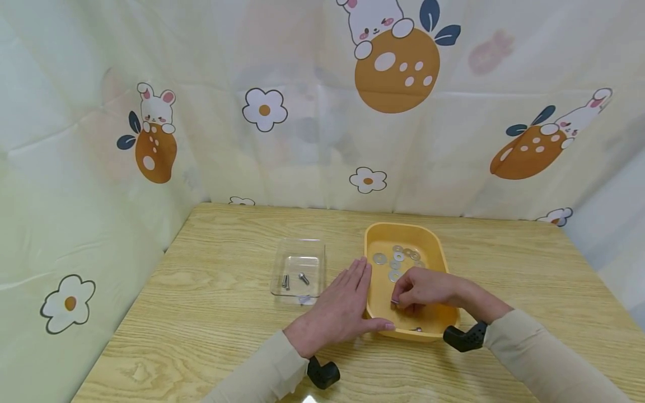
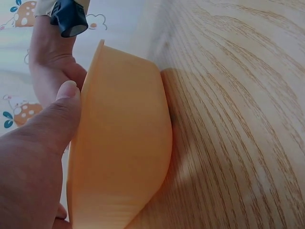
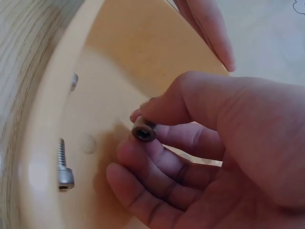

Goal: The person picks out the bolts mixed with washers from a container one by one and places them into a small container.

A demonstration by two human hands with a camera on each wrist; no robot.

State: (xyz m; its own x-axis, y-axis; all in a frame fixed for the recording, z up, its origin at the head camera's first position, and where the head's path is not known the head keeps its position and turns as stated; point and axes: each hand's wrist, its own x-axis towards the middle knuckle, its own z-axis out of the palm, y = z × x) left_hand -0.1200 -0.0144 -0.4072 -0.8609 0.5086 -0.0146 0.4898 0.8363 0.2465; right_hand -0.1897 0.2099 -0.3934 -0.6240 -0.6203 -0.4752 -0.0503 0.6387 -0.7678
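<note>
My right hand (image 1: 425, 288) is inside a yellow plastic tray (image 1: 405, 226), pinching a small metal socket-head screw (image 3: 144, 132) between thumb and fingers. The hex recess in its head faces the right wrist camera, and the fingers cover most of its shank. Two more screws lie by the tray's near wall; one socket-head screw (image 3: 65, 167) shows its thread, the other screw (image 3: 74, 81) is partly hidden by the rim. Along the tray's left rim my left hand (image 1: 340, 305) rests with straight fingers, its thumb (image 2: 69, 93) touching the near rim.
Several flat washers (image 1: 380, 258) lie toward the far part of the tray. To the left, a clear plastic box (image 1: 282, 246) holds a few screws (image 1: 304, 278). Both containers stand on a wood-grain table (image 1: 201, 291), with a printed curtain (image 1: 312, 151) behind it.
</note>
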